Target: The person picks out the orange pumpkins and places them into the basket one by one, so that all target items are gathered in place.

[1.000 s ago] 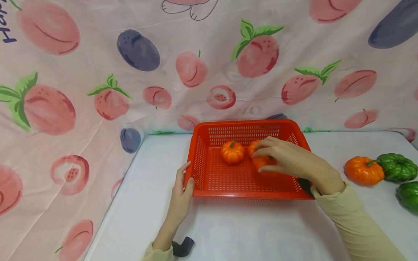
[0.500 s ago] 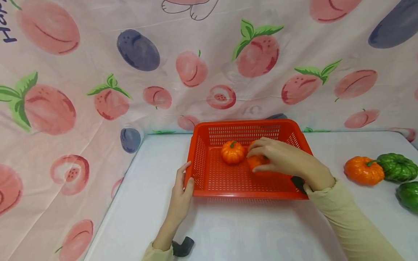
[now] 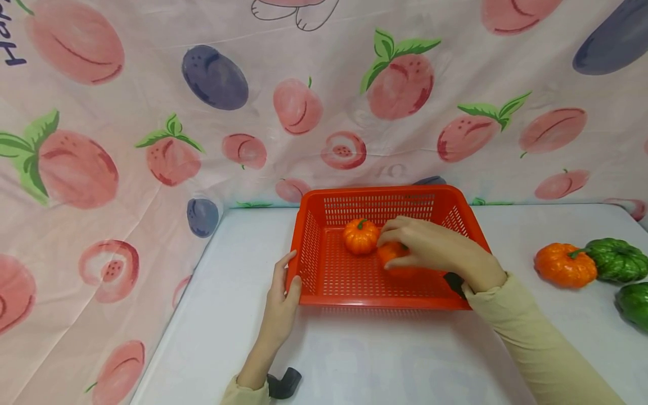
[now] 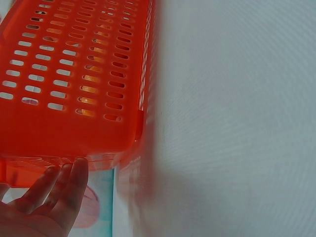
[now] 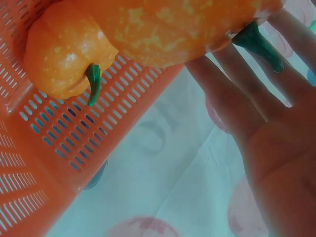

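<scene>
In the head view, my right hand point(image 3: 420, 242) reaches into a red plastic basket point(image 3: 385, 302) and holds an orange pumpkin point(image 3: 391, 254), its fingers over the top and far side. The right wrist view shows this pumpkin point(image 5: 158, 34) with a green stem beside the fingers. To its left a smaller orange pumpkin point(image 3: 360, 237) sits in the basket. My left hand point(image 3: 280, 306) rests on the basket's left end. Its straight fingers point(image 4: 69, 190) touch the rim in the left wrist view.
On the white table at right lie another orange pumpkin point(image 3: 564, 265), a green pumpkin point(image 3: 615, 260) and a green vegetable point(image 3: 633, 305) cut off by the frame. A fruit-print cloth point(image 3: 324, 112) hangs close behind the basket. Black wrist devices point(image 3: 284, 383) sit on both arms.
My right hand has moved left inside the basket, bringing the held pumpkin closer to the smaller one. My left hand and the basket stay in place.
</scene>
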### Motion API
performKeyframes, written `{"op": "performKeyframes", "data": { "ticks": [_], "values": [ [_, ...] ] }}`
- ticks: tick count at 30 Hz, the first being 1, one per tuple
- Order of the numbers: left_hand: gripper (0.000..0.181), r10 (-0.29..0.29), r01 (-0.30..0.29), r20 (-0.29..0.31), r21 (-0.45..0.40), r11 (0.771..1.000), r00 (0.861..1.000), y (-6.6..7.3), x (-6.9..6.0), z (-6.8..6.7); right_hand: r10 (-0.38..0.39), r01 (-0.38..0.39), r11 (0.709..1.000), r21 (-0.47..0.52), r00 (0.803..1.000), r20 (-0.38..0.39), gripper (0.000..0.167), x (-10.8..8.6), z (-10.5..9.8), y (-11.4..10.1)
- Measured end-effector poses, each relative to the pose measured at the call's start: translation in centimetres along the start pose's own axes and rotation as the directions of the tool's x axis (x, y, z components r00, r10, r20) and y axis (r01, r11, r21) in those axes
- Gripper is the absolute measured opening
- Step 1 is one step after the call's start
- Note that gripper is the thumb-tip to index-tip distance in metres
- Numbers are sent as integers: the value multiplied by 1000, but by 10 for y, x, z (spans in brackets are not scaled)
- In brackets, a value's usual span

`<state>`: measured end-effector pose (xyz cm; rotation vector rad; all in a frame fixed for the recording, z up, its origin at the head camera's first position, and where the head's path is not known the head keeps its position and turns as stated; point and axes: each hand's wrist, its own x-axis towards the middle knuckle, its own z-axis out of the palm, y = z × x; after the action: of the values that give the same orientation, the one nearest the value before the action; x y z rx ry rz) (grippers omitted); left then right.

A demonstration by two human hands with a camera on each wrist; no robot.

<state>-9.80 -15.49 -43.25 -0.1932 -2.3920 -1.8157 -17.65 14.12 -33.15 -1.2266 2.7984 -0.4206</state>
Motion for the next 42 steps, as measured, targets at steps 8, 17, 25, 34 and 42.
{"op": "performKeyframes", "data": {
  "ticks": [8, 17, 25, 34, 42],
  "values": [
    [50, -4, 4, 2, 0, 1000, 1000, 0, 0, 0, -23, 23, 1000, -12, 1000, 12, 39, 6, 7, 1],
    [50, -3, 3, 4, -4, 1000, 1000, -1, 1, 1, -12, 14, 999, -36, 998, 54, 39, 11, 11, -2],
    [49, -8, 8, 2, -1, 1000, 1000, -1, 1, 0, -41, 46, 997, -59, 996, 76, 37, 18, 14, -4],
    [49, -9, 9, 4, -10, 1000, 1000, -1, 0, 0, -50, 58, 996, -62, 991, 124, 37, 23, 19, -5],
    [49, -13, 13, 0, -7, 1000, 1000, 0, 1, -1, -75, 82, 996, -41, 985, 154, 33, 27, 24, -2]
  ]
}}
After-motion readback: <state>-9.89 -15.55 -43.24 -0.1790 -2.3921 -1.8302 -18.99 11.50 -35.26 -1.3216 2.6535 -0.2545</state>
